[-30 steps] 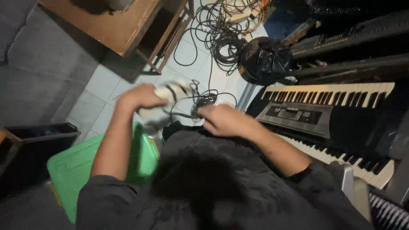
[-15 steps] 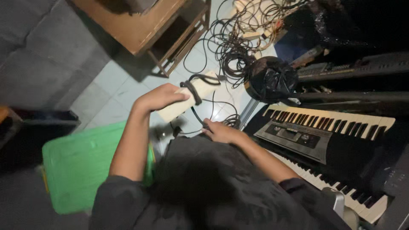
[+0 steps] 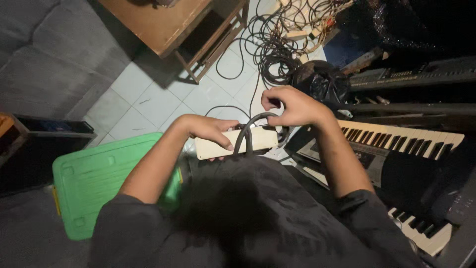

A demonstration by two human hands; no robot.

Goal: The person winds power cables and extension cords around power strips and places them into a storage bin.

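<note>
Between my hands, left hand (image 3: 206,130) clamps the power strip (image 3: 233,142); right hand (image 3: 292,105) pinches its black cable (image 3: 246,130), whose loop could slip loose.

Keyboard (image 3: 396,141) rightward; bare tiles (image 3: 148,99) left

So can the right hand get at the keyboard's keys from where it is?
Probably yes. The right hand is pinching the dark cable looped over the cream power strip held by the left hand. The keyboard lies just beside that forearm with nothing between, though the hand would have to let go of the cable first.
</note>
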